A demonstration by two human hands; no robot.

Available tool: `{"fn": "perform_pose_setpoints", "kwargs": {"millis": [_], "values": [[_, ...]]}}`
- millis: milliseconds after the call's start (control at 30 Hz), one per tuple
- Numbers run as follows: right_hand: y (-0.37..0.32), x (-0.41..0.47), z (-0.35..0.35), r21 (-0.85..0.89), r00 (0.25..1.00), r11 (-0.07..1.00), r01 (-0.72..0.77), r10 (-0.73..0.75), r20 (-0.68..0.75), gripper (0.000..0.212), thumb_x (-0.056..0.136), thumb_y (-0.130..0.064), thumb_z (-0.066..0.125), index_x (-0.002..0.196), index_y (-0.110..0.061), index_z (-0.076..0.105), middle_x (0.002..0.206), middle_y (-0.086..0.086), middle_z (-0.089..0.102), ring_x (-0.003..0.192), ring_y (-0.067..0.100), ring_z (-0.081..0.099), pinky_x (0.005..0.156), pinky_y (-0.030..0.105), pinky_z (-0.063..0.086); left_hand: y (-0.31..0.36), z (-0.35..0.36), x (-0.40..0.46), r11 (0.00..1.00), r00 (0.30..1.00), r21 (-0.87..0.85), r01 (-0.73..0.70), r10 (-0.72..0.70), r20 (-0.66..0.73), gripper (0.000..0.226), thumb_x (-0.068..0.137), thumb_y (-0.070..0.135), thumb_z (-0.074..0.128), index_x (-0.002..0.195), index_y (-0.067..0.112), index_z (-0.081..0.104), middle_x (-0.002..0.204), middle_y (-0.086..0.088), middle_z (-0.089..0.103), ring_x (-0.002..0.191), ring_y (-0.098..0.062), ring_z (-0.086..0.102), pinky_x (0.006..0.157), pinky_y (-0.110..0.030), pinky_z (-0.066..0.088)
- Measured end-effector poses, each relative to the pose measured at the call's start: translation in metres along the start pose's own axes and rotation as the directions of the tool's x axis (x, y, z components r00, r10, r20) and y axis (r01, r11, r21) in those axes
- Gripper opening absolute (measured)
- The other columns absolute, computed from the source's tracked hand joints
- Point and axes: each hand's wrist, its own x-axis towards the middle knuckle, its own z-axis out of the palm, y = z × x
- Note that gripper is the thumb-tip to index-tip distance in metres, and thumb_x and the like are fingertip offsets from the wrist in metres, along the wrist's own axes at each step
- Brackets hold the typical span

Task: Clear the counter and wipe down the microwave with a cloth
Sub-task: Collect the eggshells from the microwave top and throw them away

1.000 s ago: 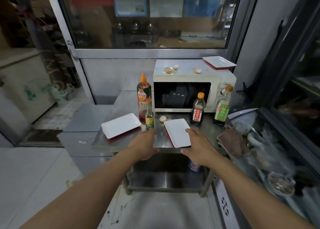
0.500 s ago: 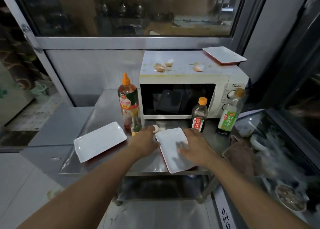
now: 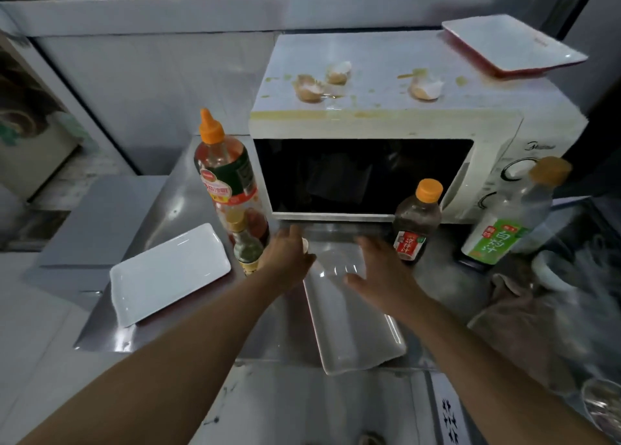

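Plate (image 3: pixel 349 323) on counter (image 3: pixel 188 189) front of microwave (image 3: pixel 386 132), overhanging edge: stiff, slick, breakable; grip long rims. My left hand (image 3: pixel 285 259) & right hand (image 3: pixel 379 276) spread above it, holding nothing.

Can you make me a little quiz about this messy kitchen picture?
1. True or false: a white plate sits on top of the microwave.
2. What lies broken on the microwave's top? A) eggshells B) spoons C) cups
3. Fill in: the big bottle left of the microwave has an ______ cap.

Key: 1 true. 2 A. 3 orange.
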Motion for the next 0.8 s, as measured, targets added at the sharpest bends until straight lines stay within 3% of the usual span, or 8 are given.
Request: {"fn": "perform_pose_setpoints", "kwargs": {"millis": [200, 433, 600, 800], "values": [[0.02, 0.039, 0.011, 0.029, 0.993, 0.999, 0.04, -0.043, 0.11, 0.072, 0.088, -0.033, 0.06, 0.147, -0.016, 0.023, 0.149, 0.008, 0.031, 0.136, 0.026, 0.033, 0.11, 0.037, 0.034, -0.008, 0.022, 0.029, 0.987, 0.988, 0.016, 0.157, -0.157, -0.001, 0.055, 0.089, 0.033, 0.058, 0.134, 0.012, 0.035, 0.133, -0.013, 0.042, 0.124, -0.032, 0.041, 0.094, -0.043, 0.042], [0.033, 0.062, 0.018, 0.091, 0.981, 0.986, 0.137, -0.148, 0.125, 0.07, 0.09, -0.031, 0.058, 0.148, -0.014, 0.022, 0.151, 0.009, 0.029, 0.139, 0.025, 0.029, 0.113, 0.038, 0.029, -0.006, 0.043, 0.051, 0.956, 0.957, 0.052, 0.29, -0.288, -0.044, 0.055, 0.087, 0.041, 0.058, 0.132, 0.017, 0.037, 0.132, -0.011, 0.04, 0.123, -0.03, 0.04, 0.092, -0.043, 0.044], [0.038, 0.07, 0.019, 0.128, 0.977, 0.982, 0.142, -0.16, 0.144, 0.071, 0.091, -0.03, 0.058, 0.149, -0.014, 0.019, 0.154, 0.008, 0.025, 0.142, 0.024, 0.022, 0.116, 0.036, 0.024, -0.007, 0.052, 0.057, 0.937, 0.942, 0.107, 0.334, -0.327, -0.074, 0.056, 0.084, 0.048, 0.058, 0.128, 0.018, 0.039, 0.127, -0.009, 0.042, 0.119, -0.028, 0.043, 0.083, -0.042, 0.048], [0.043, 0.071, 0.02, 0.148, 0.976, 0.981, 0.127, -0.151, 0.16, 0.069, 0.092, -0.031, 0.056, 0.149, -0.015, 0.019, 0.154, 0.007, 0.024, 0.142, 0.023, 0.021, 0.115, 0.036, 0.026, -0.009, 0.055, 0.063, 0.946, 0.948, 0.069, 0.315, -0.312, -0.058, 0.045, 0.086, 0.038, 0.058, 0.123, 0.016, 0.042, 0.123, -0.01, 0.046, 0.112, -0.031, 0.051, 0.083, -0.041, 0.049]]}}
